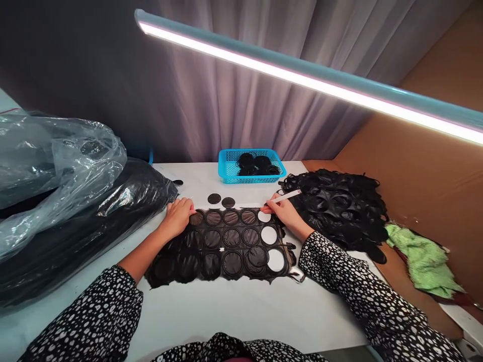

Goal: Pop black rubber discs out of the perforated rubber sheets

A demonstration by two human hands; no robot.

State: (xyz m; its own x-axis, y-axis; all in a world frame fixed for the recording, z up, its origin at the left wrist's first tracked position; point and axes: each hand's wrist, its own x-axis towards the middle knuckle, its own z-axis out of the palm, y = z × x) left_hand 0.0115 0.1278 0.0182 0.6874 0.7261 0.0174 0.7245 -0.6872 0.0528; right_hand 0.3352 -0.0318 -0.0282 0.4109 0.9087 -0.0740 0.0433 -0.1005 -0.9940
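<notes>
A black, thin sheet [232, 237] with rows of round outlines lies flat on the white table. Three circles in its right column are open and show white beneath. One loose black disc [257, 256] overlaps the sheet near the lowest opening. At the upper left corner, my left hand [178, 217] is closed on the sheet's edge, fingers bent together. My right hand [282, 210] grips a slim white pen-like tool [289, 195] over the upper right corner, beside the top opening; its tip is hidden by the fingers. Two black discs [214, 198] lie just beyond the sheet.
A blue basket [223, 177] holding black discs stands at the back. To the right is a heap of black sheets [335, 206], then a green cloth [422, 261]. A big clear plastic bag [75, 216] with black material fills the left. A lit tube lamp [302, 75] hangs above.
</notes>
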